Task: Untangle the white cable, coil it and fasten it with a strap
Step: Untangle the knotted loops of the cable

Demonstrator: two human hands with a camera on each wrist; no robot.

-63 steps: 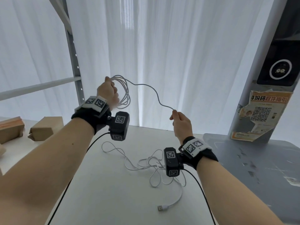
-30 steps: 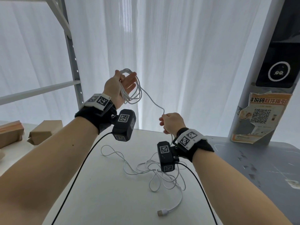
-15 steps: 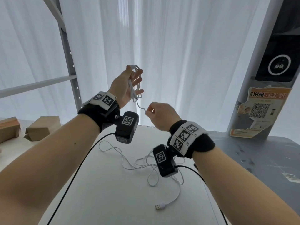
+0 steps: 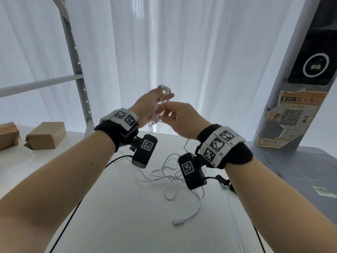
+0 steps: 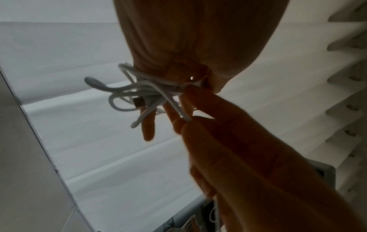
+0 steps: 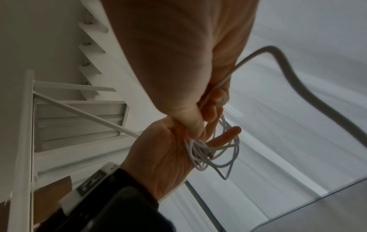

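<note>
Since two seconds ago: right hand [image 4: 179, 119], then apart at the right with a span of cable stretched between the hands, now sits against the left hand [image 4: 148, 106]; that span is gathered in.

Item, white cable [image 4: 165, 99]: part coiled, part loose. Several loops hang bunched in the raised left hand, one plug [image 5: 139, 102] visible among them in the left wrist view. Remaining length drops to the white table [image 4: 118, 207] and lies there in a loose tangle [image 4: 170, 177], ending at a USB plug [image 4: 177, 221] near the viewer.

Left hand: palm open to the right, thumb pressing the loops against it, fingers [image 6: 228, 133] mostly extended.

Right hand: thumb and forefinger pinching one strand at the bundle, other fingers loosely curled.

Progress, judged: coiling under way, perhaps half the length taken up; tangle on table not yet cleared.

Strap: a small dark object at the table's right edge cannot be identified; fastening not begun.

Also present: cardboard boxes [image 4: 45, 136] far left.
</note>
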